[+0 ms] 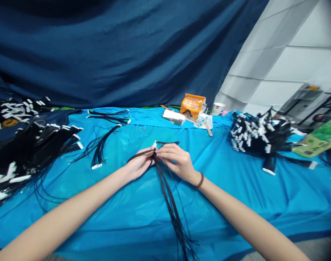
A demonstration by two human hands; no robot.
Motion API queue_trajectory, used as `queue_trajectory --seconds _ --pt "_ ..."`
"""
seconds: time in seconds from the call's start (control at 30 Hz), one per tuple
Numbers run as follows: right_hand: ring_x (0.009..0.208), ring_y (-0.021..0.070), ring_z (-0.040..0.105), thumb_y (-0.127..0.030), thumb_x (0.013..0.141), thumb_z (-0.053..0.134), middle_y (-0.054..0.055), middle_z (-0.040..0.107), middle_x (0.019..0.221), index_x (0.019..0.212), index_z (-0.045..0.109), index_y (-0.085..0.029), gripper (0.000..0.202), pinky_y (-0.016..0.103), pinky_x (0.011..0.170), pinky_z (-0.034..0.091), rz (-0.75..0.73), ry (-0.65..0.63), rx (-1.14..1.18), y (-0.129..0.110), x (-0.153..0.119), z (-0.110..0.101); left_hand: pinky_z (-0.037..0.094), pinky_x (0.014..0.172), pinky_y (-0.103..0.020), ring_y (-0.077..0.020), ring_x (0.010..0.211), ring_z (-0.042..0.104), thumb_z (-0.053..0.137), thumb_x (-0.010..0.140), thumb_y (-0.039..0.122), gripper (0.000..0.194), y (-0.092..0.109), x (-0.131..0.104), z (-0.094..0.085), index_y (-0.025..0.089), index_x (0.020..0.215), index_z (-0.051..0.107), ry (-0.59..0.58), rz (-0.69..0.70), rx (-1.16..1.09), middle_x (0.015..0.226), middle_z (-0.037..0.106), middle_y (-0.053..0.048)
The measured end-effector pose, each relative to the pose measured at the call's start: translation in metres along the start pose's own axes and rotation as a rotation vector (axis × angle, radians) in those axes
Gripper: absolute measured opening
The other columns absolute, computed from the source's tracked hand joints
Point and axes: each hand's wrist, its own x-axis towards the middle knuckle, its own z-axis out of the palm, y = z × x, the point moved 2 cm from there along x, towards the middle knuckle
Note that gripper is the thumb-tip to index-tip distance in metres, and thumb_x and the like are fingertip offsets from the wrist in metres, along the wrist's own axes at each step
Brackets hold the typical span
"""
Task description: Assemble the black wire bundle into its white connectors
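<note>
At the middle of the blue-covered table, my left hand (140, 164) is closed on a bundle of thin black wires (169, 197) near a small white connector (155, 144). My right hand (176, 159) meets it from the right, its fingertips pinched on the wires just below that connector. The wires hang down toward the table's front edge, their loose ends spread at the bottom. Some strands loop around my left hand, and a short black tuft shows behind my right fingers.
Piles of black wires with white connectors lie at the left (32, 141) and right (252, 134). Small wire bundles (100, 146) rest left of centre. At the back stand an orange bag (192, 106), a white box (173, 116) and a paper cup (218, 108).
</note>
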Motion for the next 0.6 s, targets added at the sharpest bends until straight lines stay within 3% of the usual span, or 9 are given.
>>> queue_trajectory --seconds 0.17,0.27,0.37,0.47,0.6 --pt "0.071 0.0140 0.062 -0.032 0.081 0.057 0.001 0.065 0.073 0.082 0.061 -0.020 0.014 0.030 0.069 0.053 0.616 0.330 0.678 0.007 0.010 -0.014 0.048 0.082 -0.035 -0.0187 0.080 0.064 0.056 0.075 0.011 0.005 0.000 -0.002 0.003 0.010 0.075 0.061 -0.022 0.006 0.048 0.079 0.066 -0.009" --pt "0.056 0.0073 0.055 -0.036 0.076 0.062 -0.004 0.056 0.065 0.084 0.060 -0.020 0.018 0.021 0.056 0.049 0.719 0.565 0.815 0.025 0.012 -0.037 0.047 0.086 -0.038 -0.0203 0.082 0.064 0.057 0.075 0.012 0.004 -0.001 -0.003 0.003 0.010 0.073 0.060 -0.029 0.022 0.066 0.078 0.066 -0.010" --pt "0.043 0.0036 0.045 -0.035 0.071 0.066 -0.006 0.053 0.061 0.086 0.060 -0.020 0.023 0.016 0.040 0.037 0.732 0.759 0.693 0.039 0.009 -0.055 0.047 0.087 -0.037 -0.0200 0.082 0.064 0.058 0.074 0.012 0.003 -0.001 -0.004 0.003 0.010 0.074 0.060 -0.039 0.041 0.083 0.078 0.066 -0.009" --pt "0.037 0.0050 0.041 -0.038 0.074 0.063 -0.005 0.051 0.053 0.081 0.061 -0.018 0.022 0.018 0.035 0.031 0.685 0.713 0.401 0.037 0.007 -0.057 0.047 0.086 -0.036 -0.0191 0.081 0.064 0.060 0.073 0.014 0.004 0.000 -0.005 0.005 0.010 0.073 0.060 -0.025 0.065 0.104 0.077 0.066 -0.009" --pt "0.053 0.0117 0.051 -0.032 0.079 0.056 0.001 0.055 0.062 0.071 0.060 -0.019 0.017 0.026 0.052 0.042 0.468 0.353 0.006 0.016 0.010 -0.039 0.048 0.083 -0.033 -0.0177 0.080 0.064 0.064 0.070 0.017 0.009 0.000 -0.006 0.006 0.010 0.074 0.061 -0.015 0.119 0.150 0.081 0.065 -0.009"
